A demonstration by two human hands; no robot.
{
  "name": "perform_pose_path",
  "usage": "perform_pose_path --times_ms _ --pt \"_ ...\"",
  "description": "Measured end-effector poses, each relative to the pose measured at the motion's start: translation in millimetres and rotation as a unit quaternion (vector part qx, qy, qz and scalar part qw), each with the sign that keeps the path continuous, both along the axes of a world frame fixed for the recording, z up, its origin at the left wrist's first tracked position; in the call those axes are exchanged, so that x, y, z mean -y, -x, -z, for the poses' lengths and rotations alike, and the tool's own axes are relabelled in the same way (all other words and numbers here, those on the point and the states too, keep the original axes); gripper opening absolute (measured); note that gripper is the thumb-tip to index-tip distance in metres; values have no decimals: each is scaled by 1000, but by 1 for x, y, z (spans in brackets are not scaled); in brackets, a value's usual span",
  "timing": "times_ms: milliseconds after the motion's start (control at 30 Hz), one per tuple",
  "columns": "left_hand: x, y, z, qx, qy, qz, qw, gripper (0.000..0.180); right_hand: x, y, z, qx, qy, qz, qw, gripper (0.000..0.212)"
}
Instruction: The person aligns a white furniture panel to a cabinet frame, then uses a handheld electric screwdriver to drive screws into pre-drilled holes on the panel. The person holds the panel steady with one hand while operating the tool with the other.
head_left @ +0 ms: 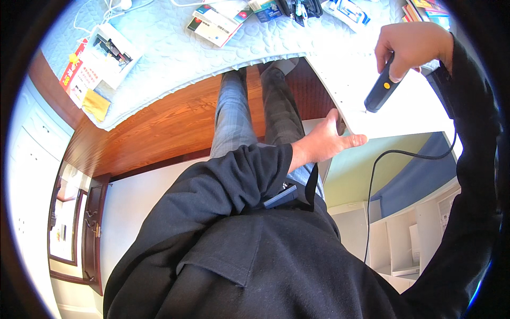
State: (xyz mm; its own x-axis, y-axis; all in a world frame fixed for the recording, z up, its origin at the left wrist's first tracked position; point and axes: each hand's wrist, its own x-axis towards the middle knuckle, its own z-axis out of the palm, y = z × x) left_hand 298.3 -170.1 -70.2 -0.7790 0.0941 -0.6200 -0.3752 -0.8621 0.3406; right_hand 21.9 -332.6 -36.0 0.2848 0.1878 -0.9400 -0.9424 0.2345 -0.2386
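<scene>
My right hand (411, 48) is wrapped around a slim black handheld tool (383, 87) with a round yellow button. The tool's lower end points down at a white board (419, 114), close to a small mark near the left edge; I cannot tell whether it touches. My left hand (326, 139) grips that board at its near left corner. Its thumb lies along the near edge, and some of its fingers are hidden behind the side.
A quilted light-blue bed cover (159, 69) spans the far side, carrying an open white box (114, 56), flat boxes (220, 24) and a black pouch (300, 10). A black cable (374, 175) hangs at right. White shelving (401, 244) stands lower right. Below is wooden flooring (175, 119).
</scene>
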Motion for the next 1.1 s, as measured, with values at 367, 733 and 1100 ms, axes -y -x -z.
perform_pose_path --times_ms 367,733,1100 --pt "4 1 -7 -15 4 -44 999 97 14 -22 16 26 2 -11 1000 32" --pt "3 1 -3 -3 4 -21 1000 99 10 -13 13 -43 -26 24 998 29" --pt "11 2 -7 7 16 5 1000 103 9 -15 16 27 1 -1 1000 32"
